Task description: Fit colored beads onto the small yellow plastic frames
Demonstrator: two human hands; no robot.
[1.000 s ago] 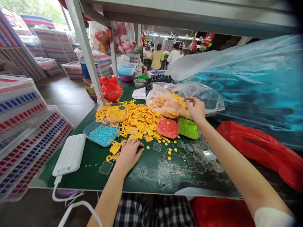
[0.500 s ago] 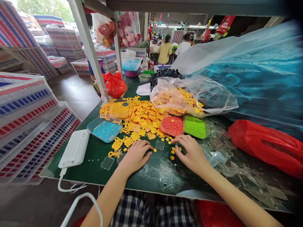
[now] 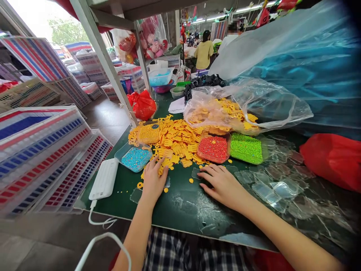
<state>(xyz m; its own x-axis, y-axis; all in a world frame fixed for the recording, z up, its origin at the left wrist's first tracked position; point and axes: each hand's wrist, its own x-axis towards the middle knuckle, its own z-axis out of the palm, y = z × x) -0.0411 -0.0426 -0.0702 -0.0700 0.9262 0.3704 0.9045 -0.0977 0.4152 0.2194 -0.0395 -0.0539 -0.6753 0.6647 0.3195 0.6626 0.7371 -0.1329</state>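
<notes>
Left hand (image 3: pixel 153 180) is pushing farther into the yellow pieces (image 3: pixel 176 137), fingers spread open, while the right hand (image 3: pixel 222 184) is resting open on the bench (image 3: pixel 180 214).

A workshop floor: stacked plastic crates (image 3: pixel 47 158), bagged plush toys (image 3: pixel 152 37), a green workbench (image 3: pixel 191 214) heaped with yellow plastic pieces (image 3: pixel 172 141)

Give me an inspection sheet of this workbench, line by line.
Surface: green work table, scratched, with loose yellow bits on it.
Job's things: yellow plastic pieces heaped among the blue bead tray, red bead tray and green bead tray.
Clutter: clear plastic squares at right; plastic bag of yellow pieces behind.
Grips: left hand on yellow pieces; right hand flat on table.
Cables: white cable from power bank.
Surroundings: striped crates at left; co-worker beyond.
</notes>
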